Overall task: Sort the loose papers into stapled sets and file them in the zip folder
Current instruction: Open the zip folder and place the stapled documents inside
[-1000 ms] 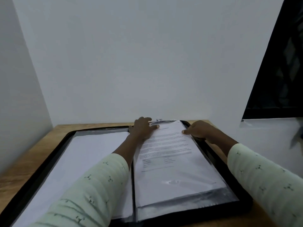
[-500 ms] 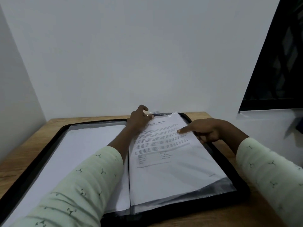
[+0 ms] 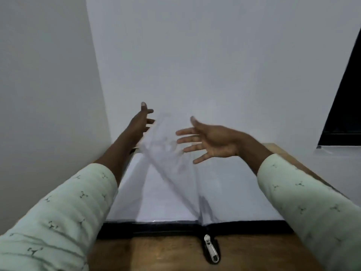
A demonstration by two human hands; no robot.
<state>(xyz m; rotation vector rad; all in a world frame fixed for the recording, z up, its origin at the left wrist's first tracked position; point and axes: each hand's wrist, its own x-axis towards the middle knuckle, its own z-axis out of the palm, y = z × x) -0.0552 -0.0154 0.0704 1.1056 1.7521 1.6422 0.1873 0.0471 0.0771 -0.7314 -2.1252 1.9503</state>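
Two hands raised above the zip folder, which lies open on the wooden table across the lower middle of the frame. Left hand, centre-left: fingers straight and spread, holding nothing that can be made out. Its fingertips sit just beside the upper edge of a clear plastic sheet; contact cannot be told because of blur. Right hand, centre-right: palm turned toward the left, fingers straight and fanned, gripping nothing, apart from the sheet. The sheet stands tilted between the two hands, rising from the folder's middle toward the upper left, and is heavily smeared. White papers lie flat inside the folder under the sheet; no print is readable. Black folder edge runs along the near side, with a metal zipper pull lying on the table at bottom centre. Pale patterned sleeves cover both forearms. Dark window at right edge.
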